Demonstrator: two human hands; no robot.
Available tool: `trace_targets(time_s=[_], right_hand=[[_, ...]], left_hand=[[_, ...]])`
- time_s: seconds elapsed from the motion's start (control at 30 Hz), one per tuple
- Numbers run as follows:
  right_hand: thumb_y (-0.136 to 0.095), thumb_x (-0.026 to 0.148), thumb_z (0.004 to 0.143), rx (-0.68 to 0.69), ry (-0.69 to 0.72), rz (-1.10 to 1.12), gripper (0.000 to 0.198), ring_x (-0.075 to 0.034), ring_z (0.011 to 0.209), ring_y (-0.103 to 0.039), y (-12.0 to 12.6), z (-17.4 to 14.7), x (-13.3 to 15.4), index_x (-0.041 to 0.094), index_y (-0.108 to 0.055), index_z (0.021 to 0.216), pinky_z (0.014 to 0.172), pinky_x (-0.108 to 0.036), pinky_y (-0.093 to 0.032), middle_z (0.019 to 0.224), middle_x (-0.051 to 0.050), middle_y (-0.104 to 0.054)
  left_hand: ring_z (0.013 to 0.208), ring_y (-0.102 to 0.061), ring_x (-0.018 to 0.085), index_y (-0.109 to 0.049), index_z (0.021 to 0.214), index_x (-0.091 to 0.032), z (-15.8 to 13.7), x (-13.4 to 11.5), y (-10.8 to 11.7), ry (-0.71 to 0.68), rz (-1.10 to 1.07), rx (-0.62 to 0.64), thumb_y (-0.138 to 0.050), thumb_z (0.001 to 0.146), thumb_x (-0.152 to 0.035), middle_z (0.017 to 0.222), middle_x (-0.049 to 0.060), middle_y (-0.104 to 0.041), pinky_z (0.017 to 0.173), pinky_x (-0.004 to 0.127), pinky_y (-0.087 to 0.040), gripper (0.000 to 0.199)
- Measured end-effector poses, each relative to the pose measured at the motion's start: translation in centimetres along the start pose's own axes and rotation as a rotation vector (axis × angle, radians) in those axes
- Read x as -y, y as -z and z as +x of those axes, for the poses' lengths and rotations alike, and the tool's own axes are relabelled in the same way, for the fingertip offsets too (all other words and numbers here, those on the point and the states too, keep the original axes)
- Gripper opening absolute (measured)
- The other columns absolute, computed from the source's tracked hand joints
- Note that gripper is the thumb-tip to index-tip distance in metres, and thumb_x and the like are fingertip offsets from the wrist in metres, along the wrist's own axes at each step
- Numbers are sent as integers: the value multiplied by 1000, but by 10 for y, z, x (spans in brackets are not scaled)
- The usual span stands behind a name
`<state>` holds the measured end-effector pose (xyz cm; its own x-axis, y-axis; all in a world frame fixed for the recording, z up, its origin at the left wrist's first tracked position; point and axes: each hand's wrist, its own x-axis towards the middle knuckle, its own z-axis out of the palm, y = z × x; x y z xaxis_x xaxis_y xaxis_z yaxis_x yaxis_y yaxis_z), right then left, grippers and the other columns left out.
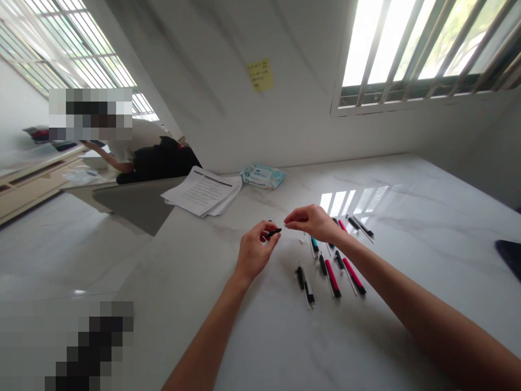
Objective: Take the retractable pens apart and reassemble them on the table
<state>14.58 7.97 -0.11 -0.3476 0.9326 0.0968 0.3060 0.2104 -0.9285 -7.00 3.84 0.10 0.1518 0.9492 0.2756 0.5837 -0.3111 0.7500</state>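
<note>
My left hand (254,250) pinches a short black pen part (273,232) between thumb and fingers, its tip toward the right. Just right of it, my right hand (312,221) has thumb and forefinger pressed together on a tiny pale piece (285,225), too small to name. The two hands are close but apart. Below and behind my right wrist lie pen parts in groups: red barrels (332,278), a grey barrel (308,283), black pieces (300,277), a blue barrel (314,244) and thin white refills (350,278). My right forearm covers some of them.
A stack of printed sheets (203,190) and a blue wipes packet (262,176) lie by the wall on the marble-patterned table (260,336). A dark flat object (509,258) sits at the right edge. A yellow note (260,75) is on the wall. Another person (142,138) sits at the left.
</note>
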Motion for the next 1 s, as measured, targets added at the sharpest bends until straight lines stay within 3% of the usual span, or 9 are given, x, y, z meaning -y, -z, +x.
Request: trace_targets(time_s=[0.17, 0.5, 0.7, 0.87, 1.0], right_hand=[[-82, 32, 80, 14, -42, 140, 26, -22, 96, -77, -5, -1, -2, 20, -79, 103, 87, -32, -60, 97, -7, -82], [-82, 30, 78, 24, -65, 171, 24, -21, 92, -77, -9, -1, 2, 18, -79, 99, 77, -27, -58, 93, -8, -82], [-73, 36, 87, -28, 36, -114, 19, -16, 72, -69, -11, -5, 20, 18, -80, 91, 63, -23, -47, 78, -4, -78], [-53, 42, 101, 2, 50, -326, 41, -13, 64, -61, -10, -8, 26, 18, -75, 76, 61, -25, -39, 70, -2, -72], [-56, 39, 100, 101, 83, -261, 27, -14, 75, -65, -5, -7, 23, 19, -74, 99, 66, -23, -42, 85, -2, -76]], left_hand=[[75, -68, 16, -71, 93, -22, 1, 1, 0, 11, -36, 0, -67, 87, -37, 94, 2, -77, 72, 27, -52, 16], [74, -67, 16, -71, 93, -22, 0, 0, -1, 13, -71, 10, -69, 86, -38, 90, 1, -75, 71, 27, -51, 17], [75, -68, 16, -70, 92, -22, -1, 0, 0, 23, -82, -10, -69, 87, -36, 90, 1, -75, 73, 27, -52, 15], [75, -67, 16, -70, 92, -22, -1, 0, -1, 6, -72, -11, -69, 87, -36, 90, 1, -75, 74, 28, -52, 15], [74, -67, 16, -70, 92, -22, 0, 1, -1, 4, -72, -8, -70, 87, -37, 89, 1, -75, 72, 27, -52, 15]])
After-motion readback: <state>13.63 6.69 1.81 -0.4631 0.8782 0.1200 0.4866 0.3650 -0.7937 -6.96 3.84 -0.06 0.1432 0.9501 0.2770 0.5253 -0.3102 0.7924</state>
